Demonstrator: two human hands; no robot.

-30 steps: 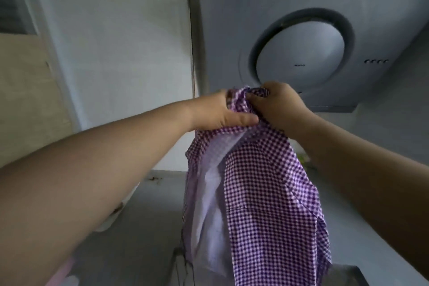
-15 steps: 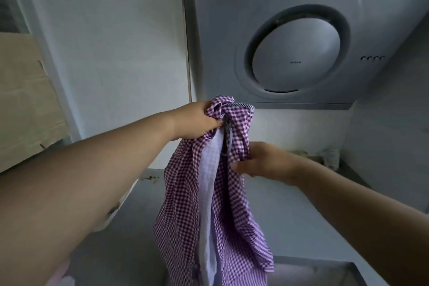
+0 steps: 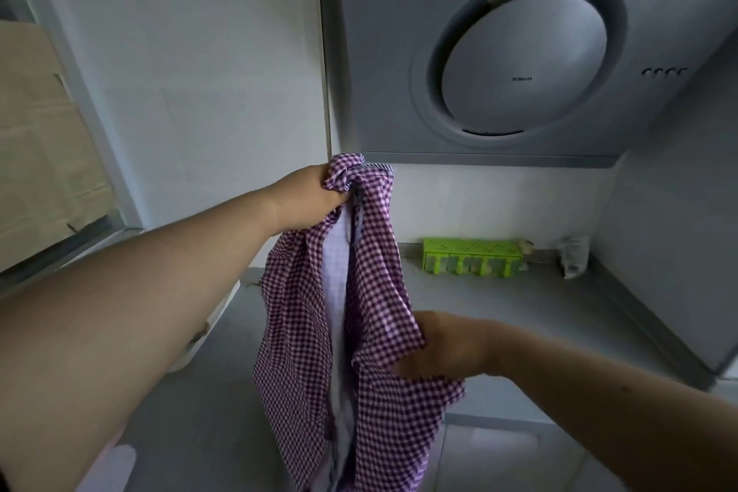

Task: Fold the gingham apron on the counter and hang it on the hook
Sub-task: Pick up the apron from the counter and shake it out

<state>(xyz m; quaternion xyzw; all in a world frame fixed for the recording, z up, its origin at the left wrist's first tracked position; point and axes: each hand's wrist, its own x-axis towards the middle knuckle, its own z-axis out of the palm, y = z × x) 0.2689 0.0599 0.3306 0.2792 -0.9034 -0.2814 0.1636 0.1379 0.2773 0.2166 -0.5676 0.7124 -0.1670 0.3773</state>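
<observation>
Apron hangs up in the air over the tabletop, bunched at the top in your left hand, whose fingers are clenched round it, while your right hand holds a fold lower down. It is bunched, not neatly folded, and I see no hook, so hanging is still left. Half a second ago your right hand was higher up the cloth

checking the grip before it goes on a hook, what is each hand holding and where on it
Both hold the gingham apron. The left hand grips its bunched top end, held up high; the right hand holds a fold at its right edge lower down, its fingers hidden in the cloth.
</observation>
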